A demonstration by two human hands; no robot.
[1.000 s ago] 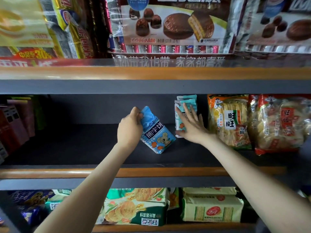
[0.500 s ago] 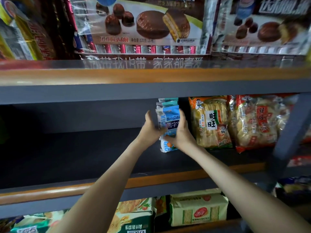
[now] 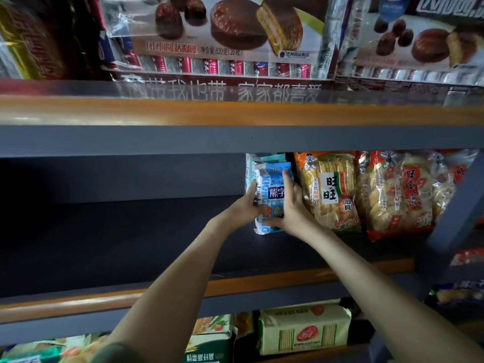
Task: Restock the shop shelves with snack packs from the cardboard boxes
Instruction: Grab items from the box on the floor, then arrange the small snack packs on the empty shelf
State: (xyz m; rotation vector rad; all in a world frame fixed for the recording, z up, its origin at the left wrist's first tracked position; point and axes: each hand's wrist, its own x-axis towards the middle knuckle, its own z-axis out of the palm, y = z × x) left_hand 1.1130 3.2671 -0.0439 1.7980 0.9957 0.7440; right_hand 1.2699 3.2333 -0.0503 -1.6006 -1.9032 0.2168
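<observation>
Both hands [image 3: 294, 208] now steadier on blue pack [image 3: 272, 189], lettering half-hidden

Choc pie boxes [image 3: 230, 38] on top shelf

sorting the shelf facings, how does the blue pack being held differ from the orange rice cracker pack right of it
The blue pack is narrower and opaque, with a printed bear design; the orange rice cracker pack is wider, with a clear front showing the crackers. The blue pack is gripped between the left hand and right hand; the orange one stands untouched. Both stand upright on the same dark shelf.
</observation>
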